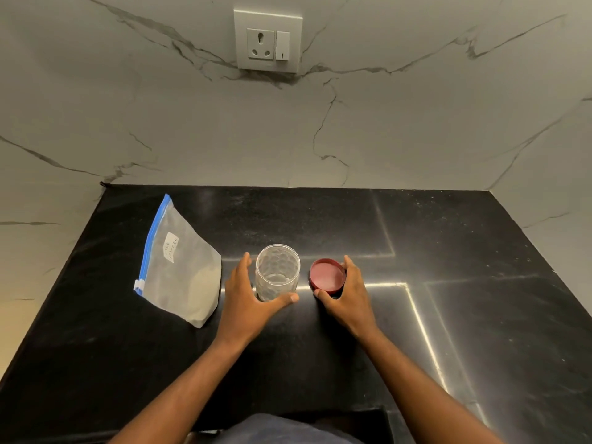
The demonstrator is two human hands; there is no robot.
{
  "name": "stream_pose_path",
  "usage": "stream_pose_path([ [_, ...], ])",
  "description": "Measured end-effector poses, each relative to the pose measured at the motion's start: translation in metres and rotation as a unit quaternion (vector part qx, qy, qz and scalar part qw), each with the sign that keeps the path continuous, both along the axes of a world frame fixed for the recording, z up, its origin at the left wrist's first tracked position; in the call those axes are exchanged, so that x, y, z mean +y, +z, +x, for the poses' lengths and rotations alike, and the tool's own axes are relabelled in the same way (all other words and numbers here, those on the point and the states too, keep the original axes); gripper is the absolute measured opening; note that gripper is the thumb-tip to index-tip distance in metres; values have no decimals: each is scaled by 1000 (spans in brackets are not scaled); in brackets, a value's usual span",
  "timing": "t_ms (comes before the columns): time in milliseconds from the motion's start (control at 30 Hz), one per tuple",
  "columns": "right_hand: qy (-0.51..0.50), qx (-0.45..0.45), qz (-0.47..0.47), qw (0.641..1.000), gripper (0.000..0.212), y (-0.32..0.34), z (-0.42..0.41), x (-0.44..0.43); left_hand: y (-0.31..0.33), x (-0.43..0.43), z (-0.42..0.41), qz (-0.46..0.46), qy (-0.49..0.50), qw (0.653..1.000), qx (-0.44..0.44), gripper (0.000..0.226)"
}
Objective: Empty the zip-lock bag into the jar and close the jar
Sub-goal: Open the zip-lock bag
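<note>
A clear plastic jar (pixel 277 271) stands upright and open on the black counter, with nothing visible inside. My left hand (pixel 245 296) curls around its left side and base, thumb across the front. A red lid (pixel 327 274) lies on the counter just right of the jar, inner side up. My right hand (pixel 347 294) wraps its right edge, fingers and thumb on the rim. A zip-lock bag (pixel 181 267) with a blue zip strip, a white handwritten label and pale powder inside lies flat to the left of the jar, untouched.
The black stone counter (pixel 448 251) ends at a marble wall at the back and on both sides. A wall socket with a switch (pixel 267 41) sits high on the back wall. The counter's front edge has a cut-out near my body.
</note>
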State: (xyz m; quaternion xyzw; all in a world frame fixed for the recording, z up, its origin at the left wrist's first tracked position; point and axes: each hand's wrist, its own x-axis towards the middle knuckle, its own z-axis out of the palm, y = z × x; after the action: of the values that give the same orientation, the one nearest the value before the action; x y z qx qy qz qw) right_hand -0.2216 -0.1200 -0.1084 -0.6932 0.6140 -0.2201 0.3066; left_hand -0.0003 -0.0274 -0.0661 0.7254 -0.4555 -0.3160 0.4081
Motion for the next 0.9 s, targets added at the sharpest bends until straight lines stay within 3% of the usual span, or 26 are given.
stream_pose_path([
  [133,-1,-64,14,998,107,23,4,-8,23,29,4,-46,37,998,21,106],
  [233,-2,-128,-67,990,87,62,19,-7,52,55,9,-95,48,993,41,61],
  [333,64,-177,-174,966,73,106,49,0,80,78,18,-162,69,984,-2,24],
  [400,120,-192,-223,948,69,133,76,7,92,92,31,-211,99,971,-48,13],
  [500,226,-199,-252,920,57,164,119,19,91,110,50,-257,184,942,-116,16],
  [600,398,-117,-259,872,43,184,162,26,81,120,65,-246,255,928,-113,29],
  [700,552,10,-237,799,43,201,206,27,72,117,71,-191,260,946,-6,44],
  [833,642,158,-250,708,31,213,252,21,69,107,80,-218,269,938,31,16],
  [900,647,192,-258,691,29,216,268,16,69,107,91,-231,275,933,27,15],
])
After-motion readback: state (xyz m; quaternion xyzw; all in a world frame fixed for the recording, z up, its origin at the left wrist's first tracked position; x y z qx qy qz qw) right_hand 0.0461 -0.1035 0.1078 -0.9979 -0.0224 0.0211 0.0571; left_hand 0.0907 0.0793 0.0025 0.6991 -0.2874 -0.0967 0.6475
